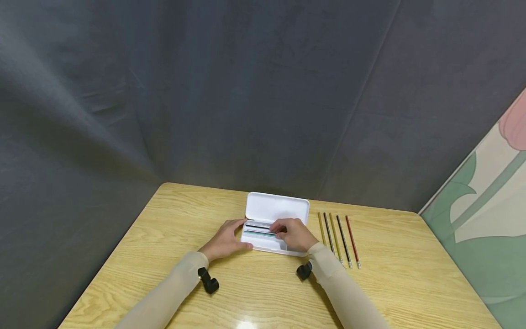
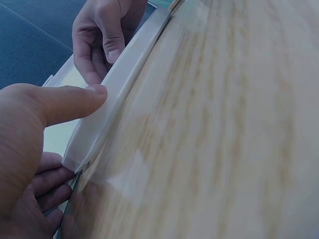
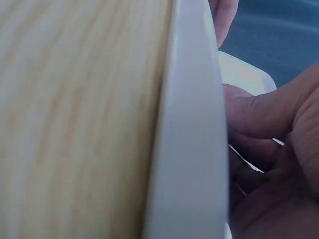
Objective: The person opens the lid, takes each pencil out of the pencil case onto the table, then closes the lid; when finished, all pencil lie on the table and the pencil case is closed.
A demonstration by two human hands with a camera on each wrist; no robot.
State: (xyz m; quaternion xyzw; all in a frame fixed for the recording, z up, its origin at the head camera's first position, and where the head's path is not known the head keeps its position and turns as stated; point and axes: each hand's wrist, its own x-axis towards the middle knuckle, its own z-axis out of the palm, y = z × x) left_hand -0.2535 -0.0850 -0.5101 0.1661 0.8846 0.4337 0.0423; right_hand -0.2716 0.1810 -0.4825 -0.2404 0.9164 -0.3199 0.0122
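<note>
Open white case [image 1: 274,207] on counter [image 1: 246,283], just below frame centre; skid risk.
Case could skid if left hand [image 1: 225,241] slackens, thumb and fingers clamping its left end; right hand [image 1: 295,234], over compartments, could jostle contents; cannot tell whether its fingers pinch anything. Count: one counter, one case, two hands, five pencils [image 1: 335,235] right of centre, at least two inner pencils [image 1: 259,233] visible, others possibly hidden.

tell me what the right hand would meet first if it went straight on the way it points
Most likely the pencils lying in the open case, right by the fingertips of the right hand. Depth is unclear there, so it may be touching one now.
</note>
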